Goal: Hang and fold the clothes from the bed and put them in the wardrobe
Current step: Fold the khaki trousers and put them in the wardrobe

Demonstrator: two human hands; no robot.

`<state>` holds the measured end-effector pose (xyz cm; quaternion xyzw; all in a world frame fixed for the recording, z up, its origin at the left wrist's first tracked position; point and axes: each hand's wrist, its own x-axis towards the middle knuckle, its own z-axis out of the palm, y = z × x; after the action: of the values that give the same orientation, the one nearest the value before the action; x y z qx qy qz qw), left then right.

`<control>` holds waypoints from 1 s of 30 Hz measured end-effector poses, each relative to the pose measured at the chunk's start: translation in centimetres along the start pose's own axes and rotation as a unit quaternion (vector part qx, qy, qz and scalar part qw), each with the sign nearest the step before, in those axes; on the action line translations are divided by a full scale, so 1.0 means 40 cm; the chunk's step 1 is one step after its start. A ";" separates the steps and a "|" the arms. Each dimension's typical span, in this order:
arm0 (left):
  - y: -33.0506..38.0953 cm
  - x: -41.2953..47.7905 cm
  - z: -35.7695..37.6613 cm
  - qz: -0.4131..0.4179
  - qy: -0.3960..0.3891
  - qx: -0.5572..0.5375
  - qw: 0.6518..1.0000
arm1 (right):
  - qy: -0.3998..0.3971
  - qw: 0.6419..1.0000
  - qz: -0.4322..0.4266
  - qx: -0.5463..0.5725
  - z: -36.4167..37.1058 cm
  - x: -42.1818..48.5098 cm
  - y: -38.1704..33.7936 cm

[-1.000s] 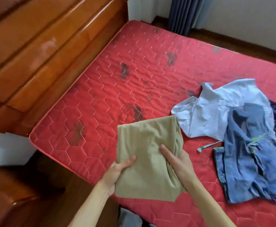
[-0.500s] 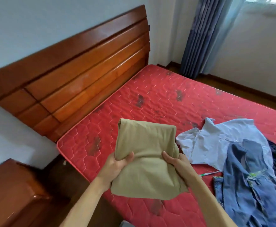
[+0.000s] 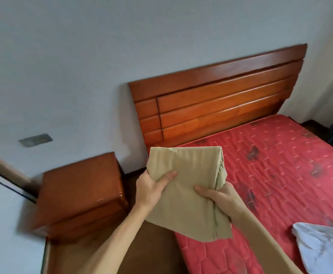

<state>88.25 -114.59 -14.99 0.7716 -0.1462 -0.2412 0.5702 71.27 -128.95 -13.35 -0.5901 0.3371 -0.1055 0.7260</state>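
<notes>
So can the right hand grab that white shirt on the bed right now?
Probably not yet. The right hand is full, gripping the folded khaki garment along with the left hand. The white shirt lies uncovered on the red mattress, but off to the side.

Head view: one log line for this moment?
phase: carry | left hand + right hand: gripping folded khaki garment | above mattress edge | wardrobe: unseen

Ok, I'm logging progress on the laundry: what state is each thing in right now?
Khaki garment: folded, held up off the bed.
Left hand: gripping the garment's left edge.
Right hand: gripping its right side.
White shirt: unfolded, crumpled on the mattress.
Mattress: bare, stained.
Nightstand: closed, top bare.
</notes>
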 end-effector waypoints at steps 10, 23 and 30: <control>-0.088 0.111 -0.648 -0.072 0.078 -0.101 0.989 | -0.186 0.982 0.040 0.001 0.550 0.195 -0.103; -0.331 0.179 -1.228 -0.145 0.237 0.015 0.961 | -0.262 0.907 -0.130 -0.303 1.263 0.459 -0.227; -0.318 0.363 -1.424 -0.141 0.252 0.155 0.945 | -0.296 0.827 -0.234 -0.416 1.531 0.671 -0.235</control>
<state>130.54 -71.83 -16.78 0.8989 0.0771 -0.0907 0.4216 131.31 -98.26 -9.76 -0.9004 -0.0303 0.0576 0.4301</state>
